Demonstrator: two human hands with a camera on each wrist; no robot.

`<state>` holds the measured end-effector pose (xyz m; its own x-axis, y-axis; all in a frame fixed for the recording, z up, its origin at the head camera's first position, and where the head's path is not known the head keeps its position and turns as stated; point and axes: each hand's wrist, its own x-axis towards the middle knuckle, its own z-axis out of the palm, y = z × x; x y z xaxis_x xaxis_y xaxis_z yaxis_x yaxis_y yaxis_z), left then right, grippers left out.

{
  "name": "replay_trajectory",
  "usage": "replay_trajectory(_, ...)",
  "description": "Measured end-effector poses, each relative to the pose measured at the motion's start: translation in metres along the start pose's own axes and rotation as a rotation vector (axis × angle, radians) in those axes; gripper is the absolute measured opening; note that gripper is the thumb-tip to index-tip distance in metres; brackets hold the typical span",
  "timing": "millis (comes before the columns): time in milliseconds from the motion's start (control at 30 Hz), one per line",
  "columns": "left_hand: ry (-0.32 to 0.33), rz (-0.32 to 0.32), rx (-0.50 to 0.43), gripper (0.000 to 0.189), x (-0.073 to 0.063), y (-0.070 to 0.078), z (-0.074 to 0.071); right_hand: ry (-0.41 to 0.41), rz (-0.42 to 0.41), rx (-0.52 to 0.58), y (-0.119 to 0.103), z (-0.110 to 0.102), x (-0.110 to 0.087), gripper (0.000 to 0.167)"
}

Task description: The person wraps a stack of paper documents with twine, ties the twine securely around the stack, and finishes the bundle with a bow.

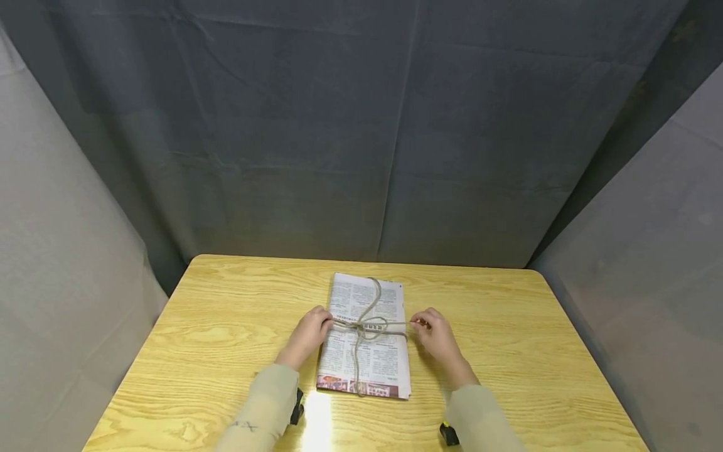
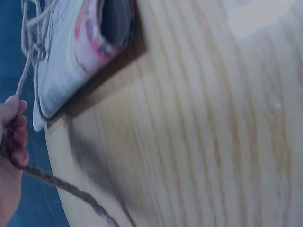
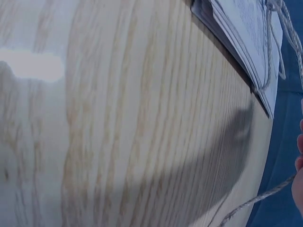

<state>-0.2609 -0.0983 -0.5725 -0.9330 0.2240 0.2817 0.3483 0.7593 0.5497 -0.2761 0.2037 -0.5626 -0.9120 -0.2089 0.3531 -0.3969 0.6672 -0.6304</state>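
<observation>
A folded stack of newspapers (image 1: 369,361) lies on the table, crossed lengthwise and widthwise by twine (image 1: 357,358). Near the middle of the stack the twine forms a knot with a loop to its right. My left hand (image 1: 310,331) grips one twine end at the left edge; in the left wrist view a tail of twine (image 2: 71,188) hangs below the curled fingers (image 2: 20,136). Just off the right edge my right hand (image 1: 436,336) pinches the other end, pulled straight from the knot. Only part of that hand shows in the right wrist view, with a loose twine tail (image 3: 258,197) beneath.
The wooden table (image 1: 237,295) extends around the bundle on all sides. A dark grey curtain (image 1: 294,157) hangs behind its far edge, with pale cloth panels (image 1: 62,282) to the left and right. Black straps (image 1: 449,433) sit at both wrists.
</observation>
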Motion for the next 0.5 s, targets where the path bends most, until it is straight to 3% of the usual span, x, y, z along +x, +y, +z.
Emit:
replay_trajectory(200,0.051,-0.077,-0.024,0.011,-0.002,-0.009,-0.013,0.027,0.079,0.000,0.005,-0.008,-0.003,0.004)
replay_trajectory(500,0.148,-0.182,-0.061,0.013,-0.009,-0.028,-0.029,0.056,0.063,-0.021,0.011,-0.013,-0.007,0.005)
